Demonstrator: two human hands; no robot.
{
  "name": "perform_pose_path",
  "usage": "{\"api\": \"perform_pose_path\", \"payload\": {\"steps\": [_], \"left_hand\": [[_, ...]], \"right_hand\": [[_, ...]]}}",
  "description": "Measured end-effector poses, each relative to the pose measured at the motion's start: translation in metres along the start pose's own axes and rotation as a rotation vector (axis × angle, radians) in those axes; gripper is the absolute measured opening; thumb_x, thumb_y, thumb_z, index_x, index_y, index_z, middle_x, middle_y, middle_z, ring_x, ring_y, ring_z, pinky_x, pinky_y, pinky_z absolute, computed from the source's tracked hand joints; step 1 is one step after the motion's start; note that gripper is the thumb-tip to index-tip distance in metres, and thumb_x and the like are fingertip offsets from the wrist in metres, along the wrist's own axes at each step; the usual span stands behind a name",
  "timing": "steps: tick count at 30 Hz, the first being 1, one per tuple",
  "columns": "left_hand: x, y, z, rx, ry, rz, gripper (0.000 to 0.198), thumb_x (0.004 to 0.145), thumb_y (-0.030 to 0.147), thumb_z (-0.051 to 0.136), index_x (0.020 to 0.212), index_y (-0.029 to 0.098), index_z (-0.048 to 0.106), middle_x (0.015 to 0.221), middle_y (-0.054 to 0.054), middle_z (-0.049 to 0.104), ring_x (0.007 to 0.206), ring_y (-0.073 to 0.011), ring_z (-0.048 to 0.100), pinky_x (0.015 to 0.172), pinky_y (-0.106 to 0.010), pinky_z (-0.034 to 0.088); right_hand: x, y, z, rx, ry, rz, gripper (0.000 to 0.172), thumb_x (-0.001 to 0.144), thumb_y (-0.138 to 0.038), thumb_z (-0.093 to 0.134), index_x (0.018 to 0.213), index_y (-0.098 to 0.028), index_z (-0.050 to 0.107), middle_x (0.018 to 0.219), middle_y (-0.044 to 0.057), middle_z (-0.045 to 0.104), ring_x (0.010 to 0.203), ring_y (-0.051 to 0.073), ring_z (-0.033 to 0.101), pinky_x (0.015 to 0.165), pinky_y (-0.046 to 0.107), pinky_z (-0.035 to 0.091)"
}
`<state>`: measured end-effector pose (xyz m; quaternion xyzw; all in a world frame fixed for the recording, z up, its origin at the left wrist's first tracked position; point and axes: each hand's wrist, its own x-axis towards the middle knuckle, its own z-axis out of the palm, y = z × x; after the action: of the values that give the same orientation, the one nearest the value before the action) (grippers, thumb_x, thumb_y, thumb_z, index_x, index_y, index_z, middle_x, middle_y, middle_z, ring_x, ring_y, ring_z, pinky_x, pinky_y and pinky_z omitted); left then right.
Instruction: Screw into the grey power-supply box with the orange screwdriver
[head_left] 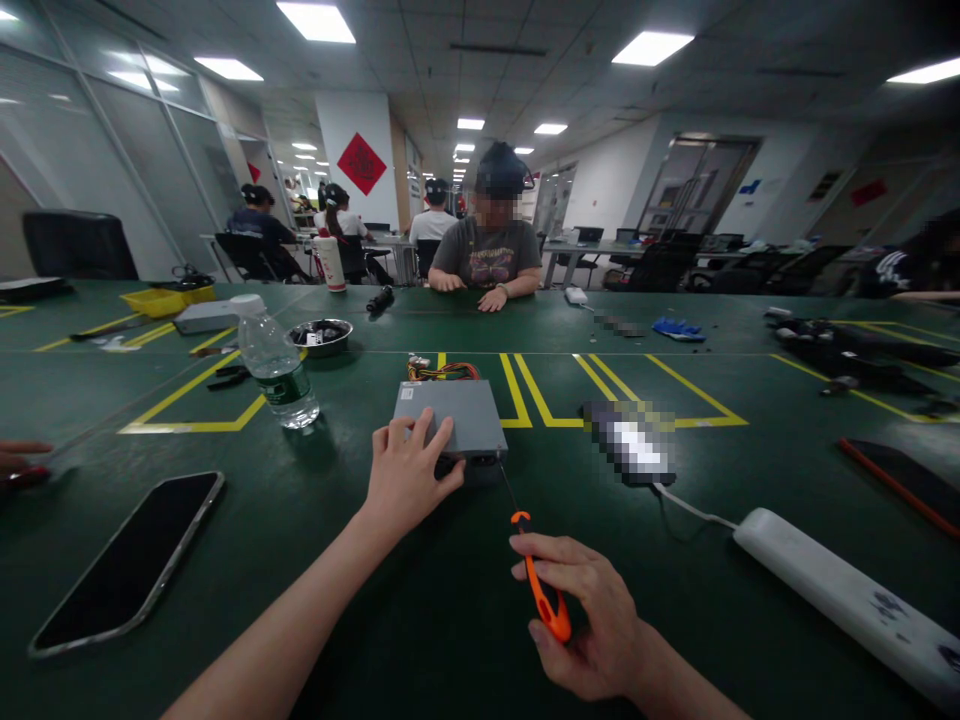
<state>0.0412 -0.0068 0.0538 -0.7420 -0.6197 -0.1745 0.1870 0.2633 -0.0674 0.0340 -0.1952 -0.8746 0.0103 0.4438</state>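
Note:
A grey metal computer power supply [472,405] lies flat on the green table, its coloured cables bunched at the far side. My left hand [405,470] holds it, fingers spread over the top and thumb at the near edge. In my right hand [592,620] is a screwdriver with an orange and black handle [551,605], gripped between thumb and fingers. Its thin shaft points away from me, and the tip meets the near right corner of the power supply. Whether the tip sits in a screw is too small to tell.
To the left are a water bottle [277,370], a phone [127,560] and a metal bowl [324,337] of small parts. A lit phone [630,445] is cabled to a white power strip [840,590] at right. Across the table sits a person [491,250]; another person's hand [22,455] shows far left.

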Motion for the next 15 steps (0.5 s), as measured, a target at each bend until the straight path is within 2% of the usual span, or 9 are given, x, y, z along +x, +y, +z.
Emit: {"api": "perform_pose_path", "payload": {"steps": [4,8,11,15], "left_hand": [[0.0001,0.0003,-0.0001,-0.011,0.000,-0.005,0.048,0.080,0.048,0.046,0.123,0.027,0.049,0.131,-0.009,0.046,0.107,-0.0316,0.041,0.084,-0.046,0.033],[0.0001,0.0006,0.0002,-0.008,0.001,-0.003,0.048,0.080,0.047,0.047,0.122,0.026,0.050,0.131,-0.009,0.046,0.106,-0.0316,0.041,0.084,-0.046,0.033],[-0.0001,0.0004,0.0006,0.001,0.011,0.004,0.047,0.080,0.047,0.047,0.122,0.026,0.050,0.130,-0.009,0.046,0.106,-0.0313,0.041,0.084,-0.046,0.032],[-0.0004,0.0003,0.0011,0.017,0.013,0.013,0.047,0.081,0.047,0.046,0.122,0.025,0.050,0.130,-0.009,0.047,0.105,-0.0310,0.041,0.083,-0.045,0.033]], "right_hand": [[-0.0016,-0.0009,0.0007,0.015,-0.021,0.018,0.039,0.075,-0.021,0.048,0.113,-0.015,0.039,0.103,0.014,0.063,0.092,0.023,0.065,0.074,0.034,0.052],[0.0011,-0.0035,-0.0029,-0.003,-0.127,-0.013,0.039,0.081,-0.026,0.044,0.117,-0.012,0.041,0.112,0.017,0.059,0.103,0.024,0.059,0.080,0.035,0.051],[0.0038,-0.0040,-0.0057,-0.085,-0.195,-0.065,0.034,0.089,-0.029,0.040,0.117,-0.013,0.047,0.116,0.018,0.057,0.103,0.022,0.059,0.079,0.034,0.050],[0.0066,-0.0050,-0.0078,-0.147,-0.113,-0.073,0.032,0.091,-0.037,0.046,0.112,-0.013,0.046,0.109,0.017,0.063,0.096,0.021,0.063,0.079,0.034,0.050]]}}
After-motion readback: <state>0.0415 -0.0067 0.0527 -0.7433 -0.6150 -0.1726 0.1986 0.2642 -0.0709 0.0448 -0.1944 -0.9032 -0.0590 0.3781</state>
